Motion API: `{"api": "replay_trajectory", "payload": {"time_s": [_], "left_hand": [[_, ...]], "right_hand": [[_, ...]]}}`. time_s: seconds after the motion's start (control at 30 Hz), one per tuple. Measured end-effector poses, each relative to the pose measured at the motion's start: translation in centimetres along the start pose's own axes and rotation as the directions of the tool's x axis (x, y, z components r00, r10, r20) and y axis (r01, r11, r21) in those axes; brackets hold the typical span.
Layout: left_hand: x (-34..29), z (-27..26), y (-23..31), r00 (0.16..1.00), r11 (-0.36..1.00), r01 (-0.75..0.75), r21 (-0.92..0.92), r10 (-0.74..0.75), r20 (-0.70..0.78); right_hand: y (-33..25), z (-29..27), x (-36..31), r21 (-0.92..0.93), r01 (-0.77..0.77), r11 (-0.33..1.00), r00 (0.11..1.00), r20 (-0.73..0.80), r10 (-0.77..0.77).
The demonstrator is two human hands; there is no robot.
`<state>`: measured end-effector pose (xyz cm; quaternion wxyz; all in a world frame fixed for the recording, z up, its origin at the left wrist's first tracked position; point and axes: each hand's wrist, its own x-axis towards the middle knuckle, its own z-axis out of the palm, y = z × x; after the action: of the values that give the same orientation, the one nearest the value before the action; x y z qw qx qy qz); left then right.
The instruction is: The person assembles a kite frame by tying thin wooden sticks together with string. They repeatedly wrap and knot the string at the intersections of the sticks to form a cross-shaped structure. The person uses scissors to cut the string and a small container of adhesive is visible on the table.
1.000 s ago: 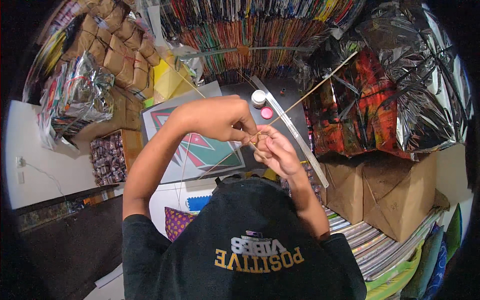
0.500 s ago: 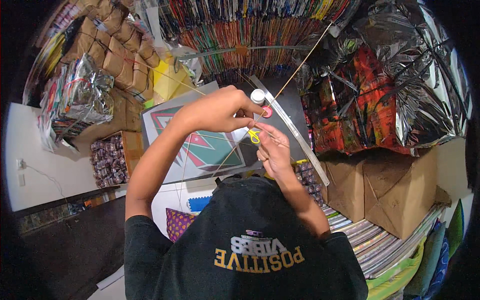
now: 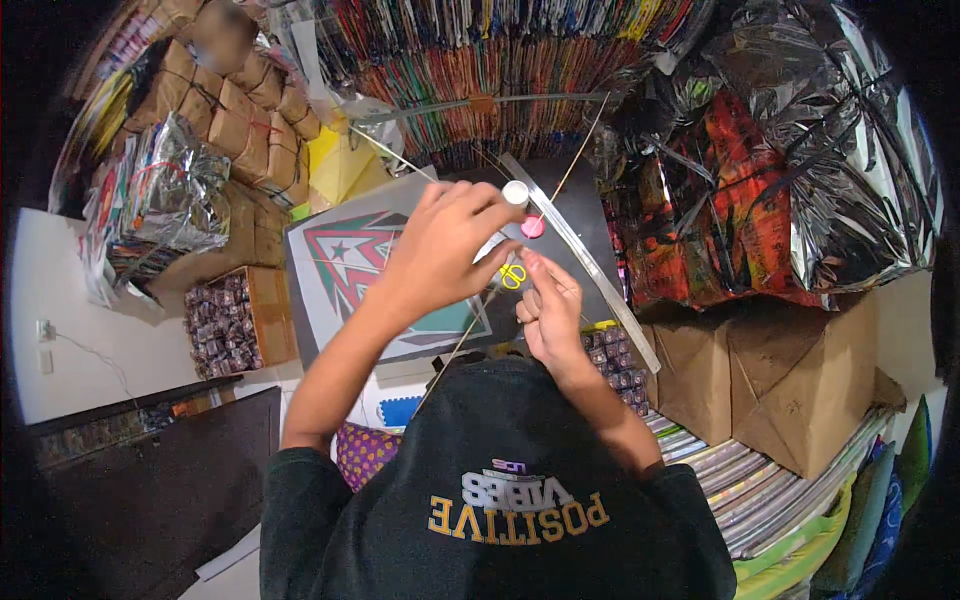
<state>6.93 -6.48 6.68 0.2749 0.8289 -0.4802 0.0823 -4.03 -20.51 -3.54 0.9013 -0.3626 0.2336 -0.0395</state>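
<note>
Over the dark work board (image 3: 560, 180), my left hand (image 3: 440, 240) is bent inward, its thumb tip meeting the fingertips of my right hand. What its fingers hold is hidden or too fine to make out. My right hand (image 3: 553, 305) is closed in a pinch on thin sticks (image 3: 575, 158) where they come together. One stick runs from the upper right, past the hands and down toward my shirt; another pale length (image 3: 390, 153) reaches out to the upper left. Yellow-handled scissors (image 3: 513, 276), a round pink piece (image 3: 533, 227) and a small white-lidded jar (image 3: 515, 192) lie beyond the hands.
A patterned red, green and grey sheet (image 3: 345, 250) lies on the board, with a metal ruler (image 3: 600, 280) along its right side. Cardboard boxes (image 3: 800, 370) and shiny foil-wrapped bundles (image 3: 720, 200) stand to the right. A box of small packets (image 3: 220, 320) stands left.
My left hand has turned and shifted left and lower, its fingers spreading a little. The sticks have swung, the upper-right end coming left and down. My right hand has hardly moved.
</note>
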Motion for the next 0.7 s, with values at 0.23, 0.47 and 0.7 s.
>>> {"api": "replay_trajectory", "payload": {"time_s": [0.23,0.47,0.7], "left_hand": [[-4.9,5.2,-0.5,0.796,0.496,0.546,-0.675,-0.559,0.233],[-3.7,5.8,1.3,0.654,-0.033,0.506,-0.862,-0.636,0.409],[-3.6,5.8,-0.1,0.637,0.033,0.455,-0.89,-0.71,0.3]], "right_hand": [[0.2,-0.1,0.2,0.018,0.023,1.0,0.999,0.025,-0.024],[0.8,0.2,0.2,-0.049,0.094,0.994,0.991,0.097,-0.089],[0.1,-0.6,-0.3,-0.195,0.05,0.98,0.972,0.237,-0.002]]}}
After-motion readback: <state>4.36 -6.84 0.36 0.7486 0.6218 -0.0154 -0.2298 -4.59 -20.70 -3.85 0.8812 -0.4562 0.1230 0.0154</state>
